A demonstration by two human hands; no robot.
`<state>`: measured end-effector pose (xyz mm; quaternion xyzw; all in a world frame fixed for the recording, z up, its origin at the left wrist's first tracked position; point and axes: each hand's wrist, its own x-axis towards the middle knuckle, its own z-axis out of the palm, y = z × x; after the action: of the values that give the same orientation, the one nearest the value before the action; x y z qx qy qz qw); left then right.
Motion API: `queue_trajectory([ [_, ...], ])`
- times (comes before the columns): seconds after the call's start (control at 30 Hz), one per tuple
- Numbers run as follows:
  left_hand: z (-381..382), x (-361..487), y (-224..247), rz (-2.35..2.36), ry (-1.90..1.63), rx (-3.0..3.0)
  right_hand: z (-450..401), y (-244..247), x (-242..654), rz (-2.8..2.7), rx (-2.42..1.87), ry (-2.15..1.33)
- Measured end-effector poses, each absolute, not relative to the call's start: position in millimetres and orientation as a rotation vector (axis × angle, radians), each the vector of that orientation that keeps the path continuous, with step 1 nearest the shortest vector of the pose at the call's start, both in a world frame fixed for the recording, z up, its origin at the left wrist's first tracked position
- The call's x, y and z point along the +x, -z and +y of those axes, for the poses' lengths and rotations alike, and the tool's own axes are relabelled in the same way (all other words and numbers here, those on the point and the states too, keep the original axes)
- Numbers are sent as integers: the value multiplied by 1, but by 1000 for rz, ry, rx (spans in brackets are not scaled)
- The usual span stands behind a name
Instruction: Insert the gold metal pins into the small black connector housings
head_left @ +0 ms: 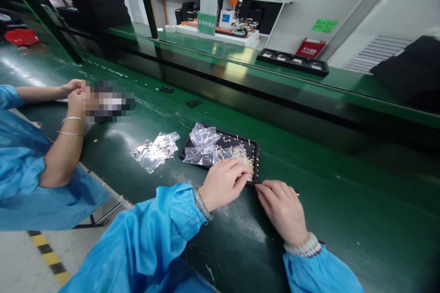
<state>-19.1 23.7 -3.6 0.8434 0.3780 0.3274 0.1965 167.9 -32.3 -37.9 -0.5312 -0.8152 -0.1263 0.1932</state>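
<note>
A shallow black tray [220, 132] lies on the green table, holding clear plastic bags [204, 135] and a heap of small pale strip-like pieces [244, 158]. My left hand [225, 184] reaches over the tray's near edge beside the heap, thumb and fingers closed together at the pieces; what they pinch is too small to make out. Just off the tray's near right corner, my right hand [283, 208] rests low at the table with thumb and index finger pinched. Its fingertips touch or nearly touch the tray corner, and anything between them is hidden. Tiny pieces line the tray's right rim.
More clear bags [154, 150] lie left of the tray. Two small black parts [193, 103] sit farther back. At the left, a co-worker's hands [76, 94] hold a pixelated object. A raised shelf behind carries a black tray of parts [292, 61] and a machine [215, 4].
</note>
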Motion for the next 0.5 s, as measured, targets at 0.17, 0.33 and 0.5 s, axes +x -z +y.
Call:
queue_trajectory([
  [0.17,23,-19,5,1049,-912,2361,-32,34,167,-2356,-1498,352],
  [0.33,23,-19,4,1065,-906,2365,-33,29,167,-2428,-1511,368],
  [0.5,23,-19,3,1065,-887,2370,-34,26,167,-2416,-1524,324],
])
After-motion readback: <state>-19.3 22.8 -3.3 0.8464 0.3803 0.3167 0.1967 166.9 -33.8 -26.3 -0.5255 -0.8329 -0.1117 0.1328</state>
